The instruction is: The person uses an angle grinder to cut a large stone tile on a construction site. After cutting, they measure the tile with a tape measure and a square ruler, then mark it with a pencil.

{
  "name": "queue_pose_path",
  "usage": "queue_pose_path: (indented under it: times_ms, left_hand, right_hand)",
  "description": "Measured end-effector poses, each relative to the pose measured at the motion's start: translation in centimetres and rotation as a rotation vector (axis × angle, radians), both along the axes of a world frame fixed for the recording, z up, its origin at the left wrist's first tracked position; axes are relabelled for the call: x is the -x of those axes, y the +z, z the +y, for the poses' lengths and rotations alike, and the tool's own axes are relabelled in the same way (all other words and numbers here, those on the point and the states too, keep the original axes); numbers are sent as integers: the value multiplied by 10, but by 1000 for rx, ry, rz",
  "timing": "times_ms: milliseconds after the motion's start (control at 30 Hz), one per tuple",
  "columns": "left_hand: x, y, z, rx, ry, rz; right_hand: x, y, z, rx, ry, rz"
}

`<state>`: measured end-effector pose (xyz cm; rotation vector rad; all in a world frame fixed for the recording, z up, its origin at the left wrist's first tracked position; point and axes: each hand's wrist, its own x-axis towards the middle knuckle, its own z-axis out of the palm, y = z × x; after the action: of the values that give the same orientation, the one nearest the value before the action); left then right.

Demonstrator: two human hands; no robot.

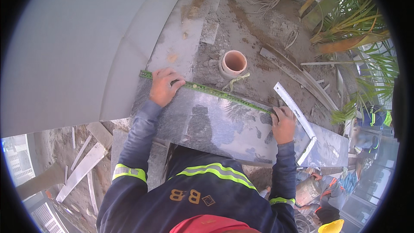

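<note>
A green tape measure blade (pixel 220 94) lies stretched along the far edge of a grey stone slab (pixel 254 125) in front of me. My left hand (pixel 164 87) pinches it near its left end, close to the pale wall. At the other end, my right hand (pixel 283 125) has its fingers curled onto the blade; whatever lies under the palm is hidden. Just right of that hand, a metal carpenter's square (pixel 302 121) rests across the slab. Whitish smears and dark wet-looking patches mark the stone's surface.
Beyond the slab, an orange-brown pipe (pixel 225 67) stands up from the soil. A large pale wall (pixel 82 51) rises at left. Offcut strips (pixel 79 174) lie lower left. Palm fronds (pixel 353 26) hang at right. Lower right are a co-worker (pixel 336 196), a bucket (pixel 308 190) and a yellow hard hat (pixel 331 226).
</note>
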<state>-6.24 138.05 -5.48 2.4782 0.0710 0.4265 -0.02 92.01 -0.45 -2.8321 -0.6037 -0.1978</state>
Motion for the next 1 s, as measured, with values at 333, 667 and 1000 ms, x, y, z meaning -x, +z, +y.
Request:
queue_pose_path:
  times_ms: [333, 667, 1000]
  left_hand:
    - [2, -33, 16, 22, -50, 94]
    - [-6, -38, 32, -26, -16, 176]
    - [-21, -114, 88, -32, -5, 68]
  right_hand:
    - [25, 39, -64, -176, -285, -225]
    - [25, 22, -392, 72, -962, -34]
    - [-3, -16, -487, 171, -800, 56]
